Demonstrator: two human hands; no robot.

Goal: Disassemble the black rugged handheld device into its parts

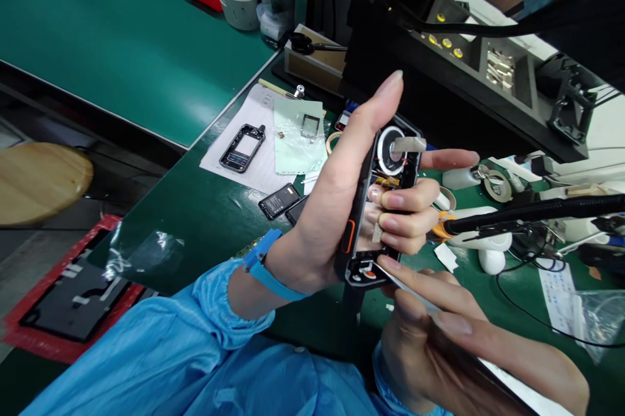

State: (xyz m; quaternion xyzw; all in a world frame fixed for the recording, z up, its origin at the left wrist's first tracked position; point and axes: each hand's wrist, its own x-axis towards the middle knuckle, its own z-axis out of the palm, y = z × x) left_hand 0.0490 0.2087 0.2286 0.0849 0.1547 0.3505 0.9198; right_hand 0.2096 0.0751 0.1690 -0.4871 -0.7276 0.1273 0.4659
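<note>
My left hand (pixel 332 188) is wrapped around a black handheld-radio housing (pixel 364 230), tilted with its inside facing me. A round speaker (pixel 385 154) sits in the housing's upper part, with a strip of grey tape (pixel 411 144) across it. On the near side there is an orange button (pixel 348 236). My right hand (pixel 463 331) grips metal tweezers (pixel 413 295), whose tip is at the lower end of the housing. Whether the tip pinches anything cannot be made out. The left fingertips cover part of the housing's inside.
Another black housing (pixel 243 148) lies on white paper, with a small frame (pixel 310 125) on a green sheet nearby. A battery (pixel 279 201) rests closer in. To the right are a soldering iron handle (pixel 537 214) and cables. A black parts tray (pixel 469 58) stands behind.
</note>
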